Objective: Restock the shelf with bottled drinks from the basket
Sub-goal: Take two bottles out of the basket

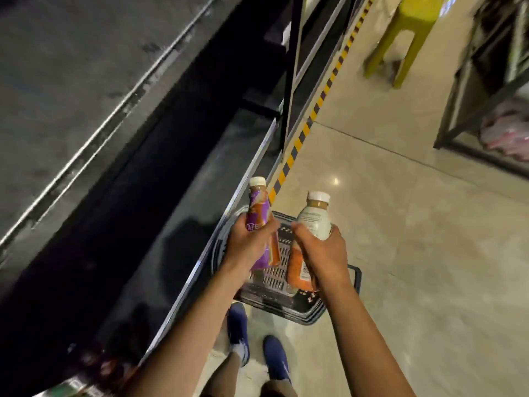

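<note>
Holding a bottle in each fist, I have both lifted clear above the basket (pixel 355 277), which sits on the pale floor at lower centre of the frame. My left hand (pixel 250 243) is wrapped tight round the middle of the purple-and-orange bottle (pixel 259 213); my right hand (pixel 322 253) is closed the same way on the white-and-orange bottle (pixel 312 222). Both bottles stand nearly upright, white caps pointing up the frame, the purple one leaning a little to the left.

What matters for the next move is that the dark shelf (pixel 211 179) lies to the left of both hands, running from lower left up toward upper centre, its pale front edge passing just beside my left wrist. So my left hand is the nearer one, and I judge its bottle should go in first, carried leftward over that edge with its long axis kept vertical.

As for the basket, the slatted bottom shows between my hands and I see no other bottle there (my hands and bottles hide part of it). The shelf stretch beside me looks bare, though it is dim.
</note>
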Tool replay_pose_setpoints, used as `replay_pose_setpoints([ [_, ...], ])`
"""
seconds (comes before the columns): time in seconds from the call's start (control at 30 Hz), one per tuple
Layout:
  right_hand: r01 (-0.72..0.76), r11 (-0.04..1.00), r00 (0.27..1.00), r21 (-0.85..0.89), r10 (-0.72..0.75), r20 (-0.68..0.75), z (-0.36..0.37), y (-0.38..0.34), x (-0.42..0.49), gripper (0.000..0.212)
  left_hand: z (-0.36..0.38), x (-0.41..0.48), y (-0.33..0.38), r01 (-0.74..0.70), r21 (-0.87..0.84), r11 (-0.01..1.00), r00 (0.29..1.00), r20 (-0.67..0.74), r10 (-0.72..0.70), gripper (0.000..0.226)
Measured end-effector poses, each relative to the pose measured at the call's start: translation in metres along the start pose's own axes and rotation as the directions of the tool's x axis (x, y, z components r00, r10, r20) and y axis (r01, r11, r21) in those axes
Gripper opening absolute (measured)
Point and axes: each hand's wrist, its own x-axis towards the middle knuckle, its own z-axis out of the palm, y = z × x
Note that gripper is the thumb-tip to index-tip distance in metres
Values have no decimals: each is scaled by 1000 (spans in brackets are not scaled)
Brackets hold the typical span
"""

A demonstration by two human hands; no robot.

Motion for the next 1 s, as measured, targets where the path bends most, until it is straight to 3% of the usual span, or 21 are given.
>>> replay_pose_setpoints([
  [0.07,63,998,997,-4,-63,32,-11,-30,-39,44,-18,-52,28,-62,-9,998,997,-53,61,32],
  [0.2,227,974,957,10,-225,182,-24,-77,-110,38,-52,-153,58,-140,-101,985,986,-107,129,28],
  [0.43,416,907,779,60,-389,491,-15,-128,-232,50,-116,-295,63,-314,-147,938,902,-356,246,26],
  [0.5,447,890,706,84,-409,578,-4,-138,-268,55,-138,-329,59,-368,-109,923,831,-485,274,26],
  [0.63,508,844,518,170,-457,723,21,-154,-347,38,-186,-395,43,-430,-21,902,643,-709,290,29],
  [0.7,532,821,408,210,-465,786,31,-160,-392,47,-208,-430,30,-473,-23,881,549,-790,274,34],
  [0.83,589,766,201,259,-449,871,45,-151,-482,55,-252,-501,-10,-550,-51,833,359,-915,181,50],
  [1.0,624,720,4,304,-393,920,65,-118,-589,56,-303,-591,-65,-596,15,803,136,-984,119,48],
])
